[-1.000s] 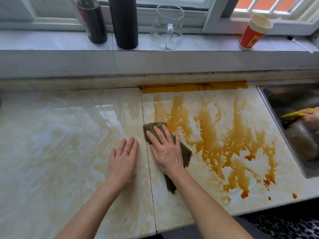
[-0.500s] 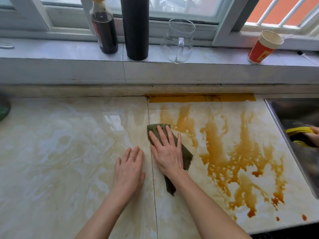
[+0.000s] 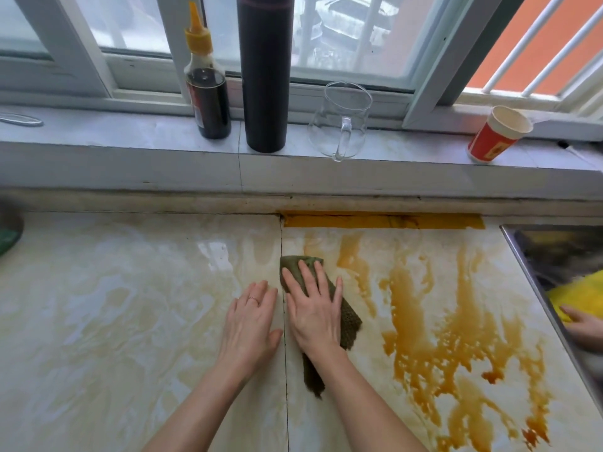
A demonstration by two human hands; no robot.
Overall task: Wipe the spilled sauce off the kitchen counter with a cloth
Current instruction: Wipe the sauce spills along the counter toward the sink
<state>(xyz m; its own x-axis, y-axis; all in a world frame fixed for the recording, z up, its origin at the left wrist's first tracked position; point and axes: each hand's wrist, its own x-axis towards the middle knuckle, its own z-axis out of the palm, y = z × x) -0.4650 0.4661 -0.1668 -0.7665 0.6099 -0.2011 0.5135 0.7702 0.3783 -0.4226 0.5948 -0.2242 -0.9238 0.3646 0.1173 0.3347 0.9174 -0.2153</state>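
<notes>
A single head-worn, wide-angle view looks forward and steeply down from over the near edge of the counter (image 3: 130,321). It faces the windowsill (image 3: 98,132) and the window (image 3: 342,34) along the far side. It sits close: the left hand (image 3: 249,324) and right hand (image 3: 315,308) lie near mid-frame, with the forearms entering from the bottom. The right edge cuts off the sink (image 3: 554,252).

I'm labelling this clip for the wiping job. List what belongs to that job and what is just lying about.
In the job:
- green cloth, pressed flat under the right hand
- left hand, flat on the counter
- spilled sauce

Lying about:
- on the sill: sauce bottle, black flask, glass jug, paper cup
- sink, far right
</notes>
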